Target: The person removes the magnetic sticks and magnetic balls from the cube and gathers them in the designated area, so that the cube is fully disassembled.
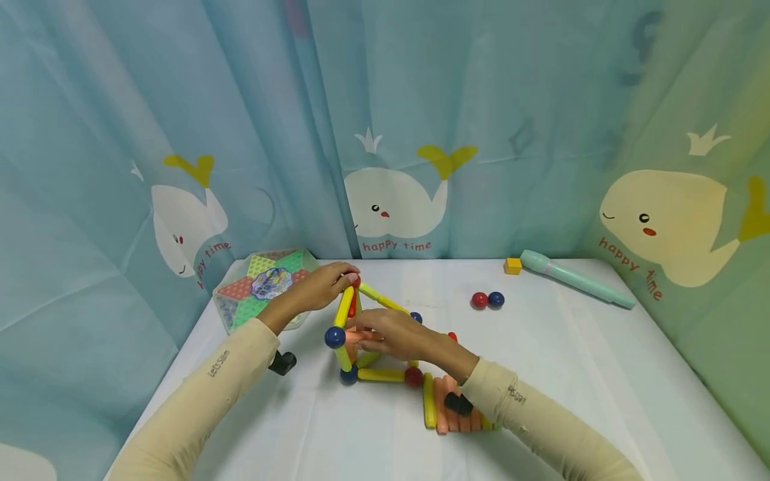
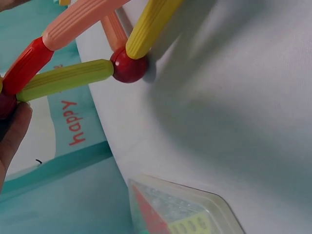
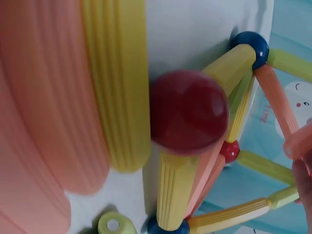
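Observation:
A frame of yellow, green, red and salmon rods (image 1: 381, 375) joined by balls stands mid-table. My left hand (image 1: 321, 287) pinches the red ball (image 1: 356, 281) at its top; in the left wrist view a fingertip (image 2: 19, 122) lies against that dark red ball, where a red rod (image 2: 34, 66) and a green rod (image 2: 68, 80) meet. With curled fingers my right hand (image 1: 394, 332) holds a salmon rod (image 1: 357, 336) beside the blue ball (image 1: 335, 337) on the near-left side. In the right wrist view its fingertips (image 3: 303, 183) show at the right edge, by that rod's end.
Salmon and yellow rods (image 1: 442, 404) lie side by side under my right forearm. A loose red ball (image 1: 479, 300) and blue ball (image 1: 496, 299) sit behind, right. Further back are a yellow cube (image 1: 512, 266) and a turquoise stick (image 1: 577, 280). A star-patterned game box (image 1: 231, 292) lies at left.

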